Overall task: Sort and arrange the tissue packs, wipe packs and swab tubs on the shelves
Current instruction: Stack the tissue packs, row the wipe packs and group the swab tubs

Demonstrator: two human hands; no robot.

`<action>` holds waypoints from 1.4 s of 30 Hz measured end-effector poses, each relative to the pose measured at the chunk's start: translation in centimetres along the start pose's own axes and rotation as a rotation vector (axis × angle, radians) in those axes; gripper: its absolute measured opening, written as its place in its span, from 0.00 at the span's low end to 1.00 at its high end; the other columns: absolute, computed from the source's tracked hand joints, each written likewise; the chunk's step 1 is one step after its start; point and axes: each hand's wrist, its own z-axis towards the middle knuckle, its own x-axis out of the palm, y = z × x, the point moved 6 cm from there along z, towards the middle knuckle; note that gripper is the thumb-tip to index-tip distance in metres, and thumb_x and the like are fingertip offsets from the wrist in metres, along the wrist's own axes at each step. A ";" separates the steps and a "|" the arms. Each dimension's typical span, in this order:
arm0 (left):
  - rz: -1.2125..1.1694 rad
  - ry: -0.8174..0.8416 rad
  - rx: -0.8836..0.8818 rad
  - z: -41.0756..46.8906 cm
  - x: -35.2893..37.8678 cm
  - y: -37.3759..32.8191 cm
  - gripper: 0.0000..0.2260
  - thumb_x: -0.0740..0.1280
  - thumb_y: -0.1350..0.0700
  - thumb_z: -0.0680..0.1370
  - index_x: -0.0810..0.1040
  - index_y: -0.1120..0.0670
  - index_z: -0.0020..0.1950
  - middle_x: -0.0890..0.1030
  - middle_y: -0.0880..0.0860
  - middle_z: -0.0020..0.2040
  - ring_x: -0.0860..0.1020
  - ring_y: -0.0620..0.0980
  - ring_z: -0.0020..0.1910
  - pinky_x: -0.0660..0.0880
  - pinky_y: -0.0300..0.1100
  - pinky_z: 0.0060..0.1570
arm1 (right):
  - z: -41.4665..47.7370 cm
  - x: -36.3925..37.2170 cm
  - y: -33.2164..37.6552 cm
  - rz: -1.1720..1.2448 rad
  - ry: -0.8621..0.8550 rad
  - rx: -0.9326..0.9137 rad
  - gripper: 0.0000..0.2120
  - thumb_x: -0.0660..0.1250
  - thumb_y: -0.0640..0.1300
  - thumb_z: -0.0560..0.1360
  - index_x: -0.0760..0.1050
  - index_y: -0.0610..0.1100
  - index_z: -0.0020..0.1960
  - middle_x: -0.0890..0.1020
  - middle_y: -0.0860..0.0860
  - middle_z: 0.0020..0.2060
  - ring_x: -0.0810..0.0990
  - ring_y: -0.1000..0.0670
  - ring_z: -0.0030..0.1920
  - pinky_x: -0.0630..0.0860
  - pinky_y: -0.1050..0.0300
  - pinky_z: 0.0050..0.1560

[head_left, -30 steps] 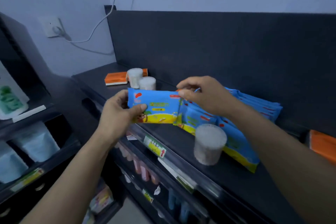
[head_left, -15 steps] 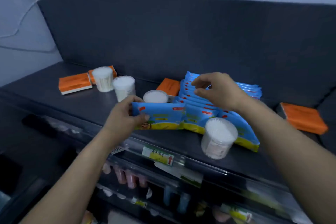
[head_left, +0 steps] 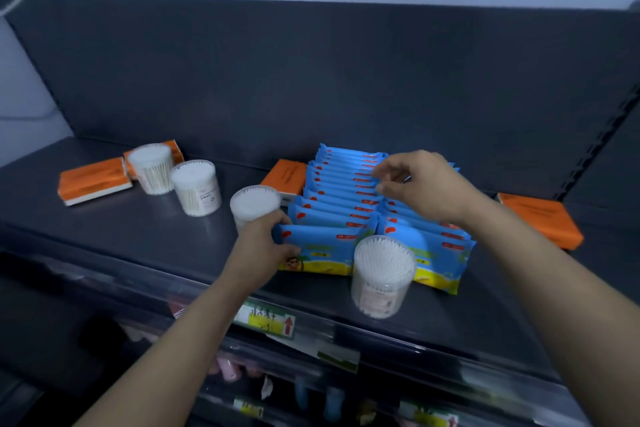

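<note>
View from the head camera, top shelf. My left hand (head_left: 263,246) has its fingers and thumb curled round the left end of the front blue plastic wipe pack with a yellow band (head_left: 322,246), which stands at the front of the left of two rows of matching blue wipe packs (head_left: 343,184) in the middle of the dark grey shelf (head_left: 138,236). My right hand (head_left: 426,184) hovers over the rear of the rows with fingers loosely bent; I cannot tell whether the thumb and forefinger pinch a pack edge or hold nothing. I judge the pack soft, light and slightly slick in its film wrapper, so it should sag if held by one corner; a hold across the short end, or at both ends, seems best. The clear round swab tub with white cotton tips (head_left: 382,276) stands just in front of the rows and would likely be rigid, light and easy to tip. Another tub (head_left: 254,203) is partly hidden behind my left hand, and two more (head_left: 150,166) (head_left: 197,187) stand at left beside an orange tissue pack (head_left: 93,180). Further orange packs lie behind the rows (head_left: 285,173) and at right (head_left: 540,218). Print on the packs and the yellow price label (head_left: 266,317) is too blurred to read; the lower shelves are dark and indistinct.
</note>
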 end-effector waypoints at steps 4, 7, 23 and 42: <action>0.135 -0.034 0.025 0.4 0.4 -0.6 0.15 0.73 0.62 0.70 0.68 0.53 0.49 0.72 0.45 0.43 0.70 0.41 0.38 0.66 0.30 0.30 | 0.2 -0.2 0.0 0.016 -0.007 -0.013 0.09 0.68 0.41 0.74 0.80 0.44 0.54 0.82 0.49 0.42 0.78 0.52 0.44 0.70 0.66 0.43; 0.195 -0.025 0.061 0.9 1.0 -1.0 0.17 0.72 0.61 0.71 0.67 0.52 0.52 0.72 0.47 0.51 0.72 0.43 0.46 0.65 0.31 0.35 | 0.5 0.0 0.1 0.021 -0.013 0.001 0.09 0.68 0.40 0.74 0.80 0.44 0.54 0.81 0.49 0.41 0.78 0.52 0.43 0.70 0.66 0.43; 0.200 -0.143 0.356 3.1 -9.6 1.3 0.06 0.66 0.58 0.76 0.75 0.54 0.52 0.74 0.48 0.47 0.73 0.45 0.43 0.72 0.38 0.44 | 6.1 6.4 7.7 -0.066 0.006 0.016 0.12 0.68 0.41 0.74 0.78 0.43 0.58 0.82 0.48 0.47 0.78 0.50 0.49 0.68 0.65 0.48; 0.377 -0.580 -0.133 5.6 -28.1 14.0 0.06 0.67 0.62 0.74 0.77 0.56 0.50 0.79 0.53 0.47 0.77 0.52 0.47 0.71 0.42 0.51 | 24.7 18.1 23.0 -0.057 0.258 -0.473 0.15 0.66 0.45 0.76 0.75 0.44 0.62 0.79 0.47 0.59 0.76 0.48 0.59 0.72 0.53 0.61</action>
